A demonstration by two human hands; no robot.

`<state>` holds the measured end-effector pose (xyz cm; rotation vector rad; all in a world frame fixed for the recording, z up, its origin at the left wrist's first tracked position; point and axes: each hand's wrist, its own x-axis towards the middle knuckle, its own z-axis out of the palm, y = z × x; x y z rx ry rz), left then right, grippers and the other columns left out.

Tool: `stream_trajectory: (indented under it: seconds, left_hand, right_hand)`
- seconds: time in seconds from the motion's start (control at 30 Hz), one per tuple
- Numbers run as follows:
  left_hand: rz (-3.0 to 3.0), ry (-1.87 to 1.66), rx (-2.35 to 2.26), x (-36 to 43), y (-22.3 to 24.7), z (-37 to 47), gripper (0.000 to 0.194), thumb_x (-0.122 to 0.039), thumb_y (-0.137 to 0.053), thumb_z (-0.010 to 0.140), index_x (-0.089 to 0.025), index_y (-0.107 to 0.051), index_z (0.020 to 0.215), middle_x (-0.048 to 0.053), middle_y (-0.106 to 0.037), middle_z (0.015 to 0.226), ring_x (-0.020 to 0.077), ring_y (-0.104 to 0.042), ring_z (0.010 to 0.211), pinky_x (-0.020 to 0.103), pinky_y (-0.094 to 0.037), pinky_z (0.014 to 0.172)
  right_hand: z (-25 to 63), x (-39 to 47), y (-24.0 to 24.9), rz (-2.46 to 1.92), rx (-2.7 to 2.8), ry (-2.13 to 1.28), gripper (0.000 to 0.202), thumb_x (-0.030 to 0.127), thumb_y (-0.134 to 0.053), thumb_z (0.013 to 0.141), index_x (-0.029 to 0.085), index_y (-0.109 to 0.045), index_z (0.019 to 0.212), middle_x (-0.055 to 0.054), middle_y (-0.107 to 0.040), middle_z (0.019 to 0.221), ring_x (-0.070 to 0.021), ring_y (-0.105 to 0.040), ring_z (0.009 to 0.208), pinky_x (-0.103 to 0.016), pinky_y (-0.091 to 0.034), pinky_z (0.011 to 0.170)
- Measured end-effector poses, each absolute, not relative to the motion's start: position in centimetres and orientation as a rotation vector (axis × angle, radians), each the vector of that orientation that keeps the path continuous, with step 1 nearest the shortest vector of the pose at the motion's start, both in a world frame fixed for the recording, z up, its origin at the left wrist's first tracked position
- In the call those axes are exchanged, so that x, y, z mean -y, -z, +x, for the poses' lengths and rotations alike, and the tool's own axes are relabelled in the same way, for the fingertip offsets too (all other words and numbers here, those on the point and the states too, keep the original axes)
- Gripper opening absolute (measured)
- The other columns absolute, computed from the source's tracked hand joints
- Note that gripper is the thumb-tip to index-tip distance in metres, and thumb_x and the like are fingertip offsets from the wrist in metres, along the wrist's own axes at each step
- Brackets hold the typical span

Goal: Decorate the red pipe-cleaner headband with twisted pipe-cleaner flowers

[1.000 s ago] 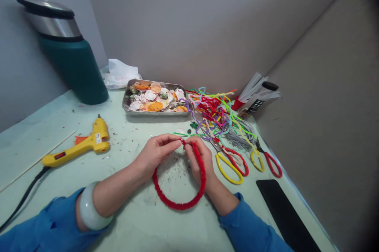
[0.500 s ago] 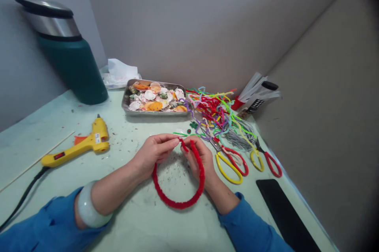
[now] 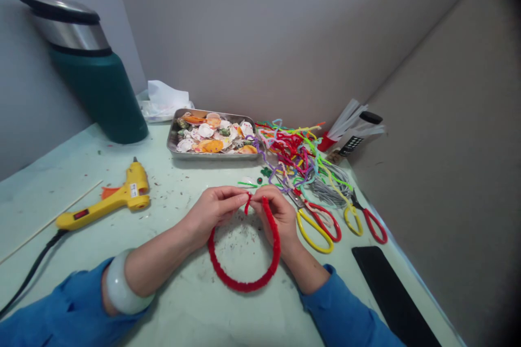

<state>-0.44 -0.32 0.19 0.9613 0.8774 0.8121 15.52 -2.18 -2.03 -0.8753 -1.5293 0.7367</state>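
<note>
- Head view: the red fuzzy ring (image 3: 244, 286) is at the near middle of the table (image 3: 175, 314), between both hands, on the near side of the shell tray (image 3: 215, 157).
- The left hand (image 3: 209, 210) pinches the ring's thin red end (image 3: 247, 206) between thumb and fingertips.
- The right hand (image 3: 280, 215) has thumb and fingers drawn together on the ring's far right part.
- The ring looks very light, soft-piled and springy, likely bendable and not slippery; its thick band should crush little under a light hold, while the thin end seems best taken right at its tip.
- The ring's far left part is hidden behind the left hand; the right fingertips' exact grip is hard to make out.
- The black slab (image 3: 391, 295) is cut off at the near edge.
</note>
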Motion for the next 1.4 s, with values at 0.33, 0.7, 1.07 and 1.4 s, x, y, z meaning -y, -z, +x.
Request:
stream_trajectory:
  seconds: [0.33, 0.7, 1.07, 1.4]
  left_hand:
    - [0.945, -0.793, -0.846, 0.32, -0.34, -0.51, 0.026, -0.036, -0.070, 0.073, -0.014, -0.065, 0.085, -0.008, -0.031, 0.050, 0.0027, -0.019, 0.042, 0.024, -0.008, 0.042]
    - [1.002, -0.760, -0.815, 0.42, -0.15, -0.62, 0.026, -0.036, -0.067, 0.075, -0.014, -0.067, 0.088, -0.008, -0.030, 0.049, 0.0037, -0.019, 0.042, 0.023, -0.009, 0.042]
    - [1.113, -0.743, -0.881, 0.75, -0.74, -0.21, 0.031, -0.041, -0.067, 0.071, -0.013, -0.069, 0.083, -0.006, -0.036, 0.052, 0.0061, -0.023, 0.047, 0.024, -0.014, 0.044]
    - [1.091, -0.759, -0.921, 0.81, -1.04, -0.27, 0.040, -0.050, -0.063, 0.074, -0.015, -0.052, 0.057, -0.006, -0.032, 0.049, 0.0058, -0.022, 0.043, 0.025, -0.010, 0.043]
  right_hand:
    - [15.29, 2.36, 2.40, -1.012, 1.490, -0.721, 0.005, 0.026, -0.060, 0.084, 0.023, -0.059, 0.088, 0.000, -0.056, 0.081, -0.0140, -0.052, 0.071, -0.026, -0.043, 0.064]
    - [15.21, 2.34, 2.77, -1.048, 1.538, -0.710, 0.014, 0.029, -0.054, 0.088, 0.024, -0.059, 0.100, -0.002, -0.060, 0.088, -0.0150, -0.056, 0.077, -0.028, -0.046, 0.069]
    - [15.18, 2.69, 1.90, -1.043, 1.505, -0.847, 0.011, 0.030, -0.052, 0.088, 0.022, -0.055, 0.094, -0.002, -0.060, 0.085, -0.0149, -0.056, 0.073, -0.027, -0.045, 0.063]
    - [15.10, 2.78, 1.91, -0.957, 1.500, -0.952, 0.012, 0.030, -0.053, 0.088, 0.023, -0.056, 0.096, -0.001, -0.059, 0.086, -0.0142, -0.055, 0.076, -0.025, -0.045, 0.065]
